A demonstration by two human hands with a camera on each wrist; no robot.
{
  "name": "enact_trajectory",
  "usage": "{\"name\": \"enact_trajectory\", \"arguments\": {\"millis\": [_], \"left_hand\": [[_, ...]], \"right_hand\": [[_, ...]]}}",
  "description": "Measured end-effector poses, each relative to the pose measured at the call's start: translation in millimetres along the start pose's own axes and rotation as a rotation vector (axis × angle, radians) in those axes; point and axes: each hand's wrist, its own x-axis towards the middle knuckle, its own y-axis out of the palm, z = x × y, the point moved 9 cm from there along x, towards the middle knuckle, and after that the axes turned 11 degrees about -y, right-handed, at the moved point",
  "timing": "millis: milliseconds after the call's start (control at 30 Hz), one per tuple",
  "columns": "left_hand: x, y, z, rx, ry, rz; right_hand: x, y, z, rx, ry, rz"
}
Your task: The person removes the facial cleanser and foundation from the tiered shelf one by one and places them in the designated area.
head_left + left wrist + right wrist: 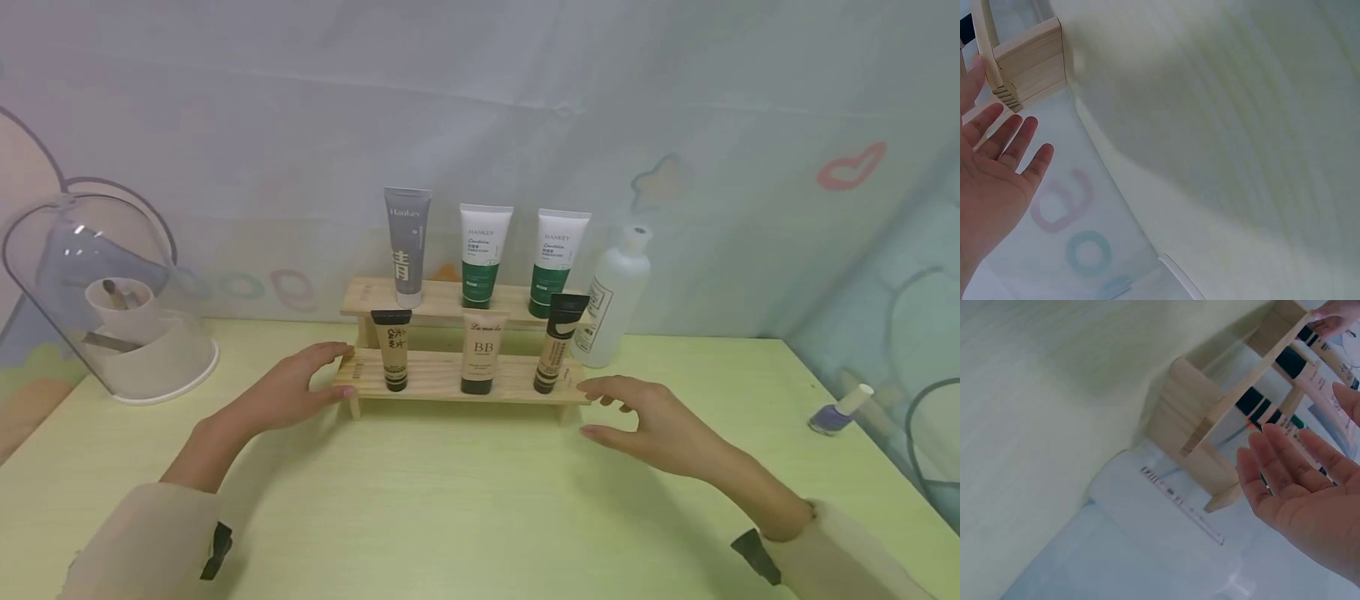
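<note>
A two-step wooden display rack [438,377] stands on the table. Its upper step bears a grey tube [407,246] and two white-and-green tubes [486,254]. Along the lower step stand a small gold tube with black cap [394,354], a beige BB cream tube [482,354] and a black-and-gold tube [557,346], which leans a little. My left hand [288,394] is at the rack's left end, thumb at the lower step's edge, fingers [1016,140] spread. Beside the right end is my right hand [656,421], its fingers [1285,465] loosely extended and holding nothing.
A white bottle [617,287] stands behind the rack's right end. At the left is a clear-domed organizer [142,367] with a brush inside. A purple nail polish bottle [834,417] sits near the table's right edge. A patterned curtain [300,167] hangs behind.
</note>
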Motion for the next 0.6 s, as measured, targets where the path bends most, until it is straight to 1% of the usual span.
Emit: {"name": "enact_trajectory", "arguments": {"millis": [133,367,600], "left_hand": [[-0.1,0.4,-0.1,-0.002,0.003,0.0],[-0.8,0.0,-3.2,-0.031,-0.006,0.007],[-1.8,-0.8,-5.5,-0.044,-0.008,0.007]], "right_hand": [[13,6,12,0.068,-0.037,0.021],[36,15,35,0.185,-0.119,0.017],[59,27,53,0.218,-0.159,-0.001]]}}
